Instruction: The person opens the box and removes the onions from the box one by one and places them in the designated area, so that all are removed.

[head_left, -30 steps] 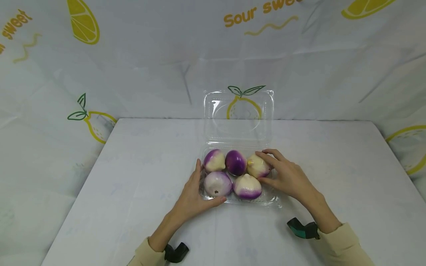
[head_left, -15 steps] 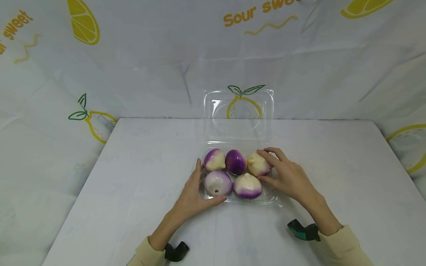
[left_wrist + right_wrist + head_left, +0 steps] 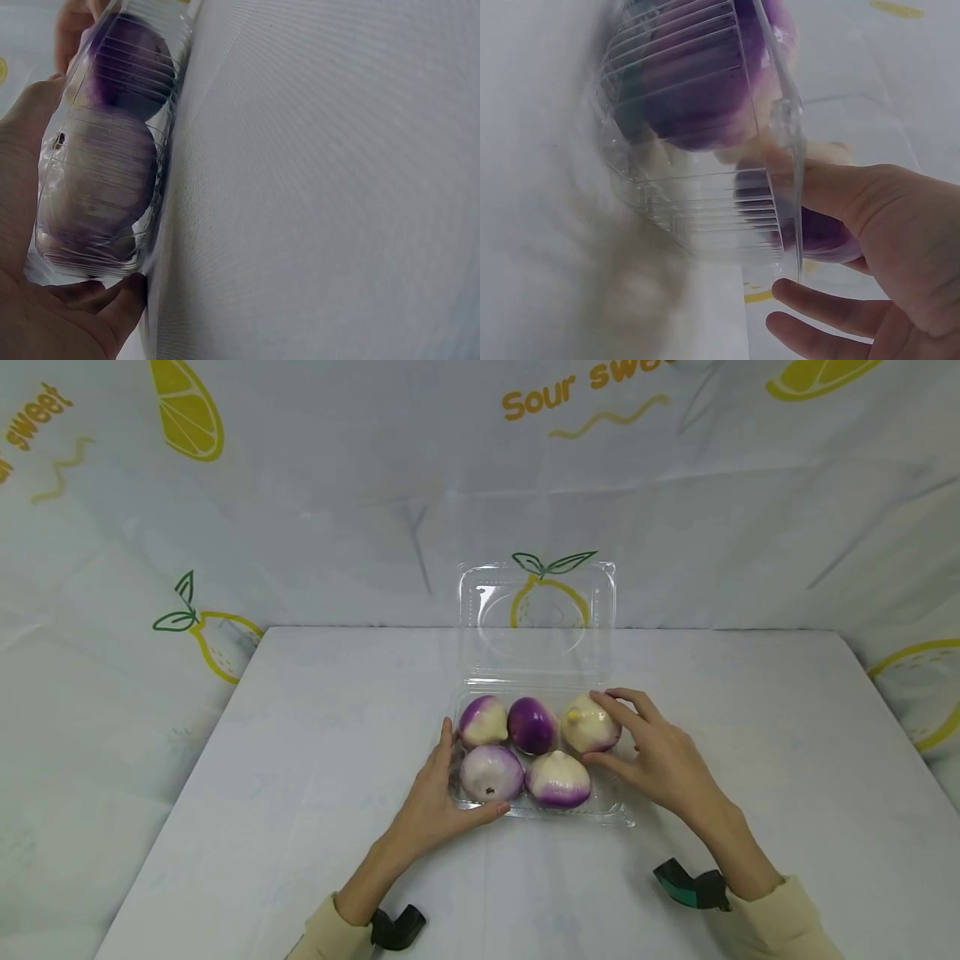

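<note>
A purple-white onion (image 3: 697,97) shows through the clear ribbed box (image 3: 705,214)

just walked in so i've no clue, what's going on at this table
A person has both hands at a clear plastic box on a white table. The right hand holds an onion at the back right, between thumb and fingers. The left hand rests against the box's left side and front edge. Five onions show in all, three in the back row and two in front. The lid is open at the far side.
</note>
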`<state>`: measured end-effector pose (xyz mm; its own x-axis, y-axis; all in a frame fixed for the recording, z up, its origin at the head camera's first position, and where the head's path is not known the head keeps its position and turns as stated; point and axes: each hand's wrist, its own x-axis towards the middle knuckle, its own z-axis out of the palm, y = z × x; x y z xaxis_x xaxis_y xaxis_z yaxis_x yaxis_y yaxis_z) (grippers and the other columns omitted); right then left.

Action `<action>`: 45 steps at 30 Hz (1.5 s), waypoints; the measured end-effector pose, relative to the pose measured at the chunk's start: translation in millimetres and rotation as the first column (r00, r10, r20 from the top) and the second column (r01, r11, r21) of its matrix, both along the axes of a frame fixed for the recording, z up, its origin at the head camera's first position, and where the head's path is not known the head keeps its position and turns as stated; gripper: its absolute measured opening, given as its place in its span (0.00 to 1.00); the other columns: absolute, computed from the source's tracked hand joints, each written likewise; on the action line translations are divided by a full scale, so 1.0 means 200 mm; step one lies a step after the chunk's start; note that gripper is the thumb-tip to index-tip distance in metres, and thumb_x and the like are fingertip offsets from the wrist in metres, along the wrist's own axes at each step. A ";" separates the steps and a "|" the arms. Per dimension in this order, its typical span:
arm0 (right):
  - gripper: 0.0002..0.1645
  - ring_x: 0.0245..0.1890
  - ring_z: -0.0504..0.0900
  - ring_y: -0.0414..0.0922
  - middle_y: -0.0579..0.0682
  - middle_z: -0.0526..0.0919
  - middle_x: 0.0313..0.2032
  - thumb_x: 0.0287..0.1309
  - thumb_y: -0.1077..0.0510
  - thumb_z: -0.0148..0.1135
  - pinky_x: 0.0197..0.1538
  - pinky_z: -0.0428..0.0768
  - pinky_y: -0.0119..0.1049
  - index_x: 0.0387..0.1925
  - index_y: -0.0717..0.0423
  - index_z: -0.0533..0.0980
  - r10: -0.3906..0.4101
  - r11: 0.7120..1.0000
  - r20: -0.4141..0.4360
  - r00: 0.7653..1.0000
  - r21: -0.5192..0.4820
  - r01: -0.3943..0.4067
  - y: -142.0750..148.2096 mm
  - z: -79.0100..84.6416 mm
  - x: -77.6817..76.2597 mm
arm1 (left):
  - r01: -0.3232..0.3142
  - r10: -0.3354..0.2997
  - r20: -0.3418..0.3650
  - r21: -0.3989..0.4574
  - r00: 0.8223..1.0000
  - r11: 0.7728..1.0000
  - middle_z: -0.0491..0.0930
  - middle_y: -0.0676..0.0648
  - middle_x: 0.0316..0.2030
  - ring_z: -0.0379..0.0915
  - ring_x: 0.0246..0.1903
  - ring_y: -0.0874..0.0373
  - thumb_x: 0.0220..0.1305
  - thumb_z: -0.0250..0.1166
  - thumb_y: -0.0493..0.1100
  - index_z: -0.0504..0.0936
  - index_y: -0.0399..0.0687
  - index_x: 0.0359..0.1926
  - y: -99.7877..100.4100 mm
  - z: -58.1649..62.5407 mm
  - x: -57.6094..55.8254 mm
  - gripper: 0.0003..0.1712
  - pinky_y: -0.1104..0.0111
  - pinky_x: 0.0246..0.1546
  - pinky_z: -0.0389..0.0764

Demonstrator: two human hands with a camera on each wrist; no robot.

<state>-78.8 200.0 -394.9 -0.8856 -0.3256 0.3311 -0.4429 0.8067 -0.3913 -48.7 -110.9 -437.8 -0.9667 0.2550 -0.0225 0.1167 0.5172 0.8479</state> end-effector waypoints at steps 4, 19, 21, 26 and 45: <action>0.51 0.27 0.82 0.45 0.58 0.77 0.62 0.42 0.50 0.84 0.29 0.80 0.34 0.69 0.52 0.72 -0.018 0.999 -0.023 1.000 -0.033 0.017 0.01 0.00 0.01 | 0.000 0.000 -0.011 -0.007 1.000 1.000 0.52 0.42 0.81 0.57 0.78 0.49 0.47 0.82 0.61 0.32 0.42 0.82 0.00 -0.01 0.00 0.81 0.49 0.76 0.64; 0.49 0.50 0.82 0.47 0.57 0.82 0.58 0.35 0.59 0.87 0.34 0.78 0.19 0.64 0.56 0.77 -0.096 0.967 -0.127 0.987 -0.248 0.062 0.05 0.00 0.01 | -0.009 0.009 0.023 -0.013 1.000 1.000 0.51 0.47 0.81 0.55 0.78 0.53 0.47 0.82 0.62 0.31 0.47 0.82 0.00 -0.01 -0.01 0.81 0.51 0.77 0.62; 0.49 0.50 0.80 0.40 0.57 0.82 0.59 0.35 0.61 0.87 0.36 0.76 0.15 0.64 0.57 0.77 -0.120 0.952 -0.118 0.986 -0.295 0.081 0.05 0.00 0.01 | -0.007 0.007 0.020 -0.009 1.000 1.000 0.51 0.46 0.81 0.56 0.78 0.53 0.47 0.82 0.61 0.31 0.47 0.82 0.00 -0.01 -0.01 0.81 0.51 0.77 0.63; 0.49 0.48 0.73 0.21 0.61 0.82 0.59 0.33 0.66 0.87 0.41 0.75 0.11 0.64 0.60 0.77 -0.168 0.909 -0.128 0.977 -0.403 0.104 0.07 0.00 0.00 | 0.002 -0.002 -0.005 0.005 1.000 1.000 0.51 0.43 0.81 0.57 0.78 0.49 0.47 0.82 0.61 0.32 0.43 0.82 0.00 -0.01 0.00 0.81 0.49 0.76 0.64; 0.49 0.46 0.75 0.19 0.69 0.79 0.56 0.32 0.75 0.83 0.44 0.74 0.07 0.63 0.69 0.75 -0.284 0.818 -0.086 0.955 -0.541 0.195 0.19 -0.05 -0.02 | -0.002 0.002 0.022 0.005 1.000 1.000 0.48 0.44 0.82 0.55 0.78 0.50 0.47 0.82 0.61 0.31 0.46 0.82 0.00 -0.01 -0.01 0.81 0.51 0.77 0.61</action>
<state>-83.7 238.0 -404.1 -0.8349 0.1506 0.5294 -0.3533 0.5908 -0.7254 -49.8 -111.3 -439.7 -0.9664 0.2534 -0.0429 0.0968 0.5133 0.8527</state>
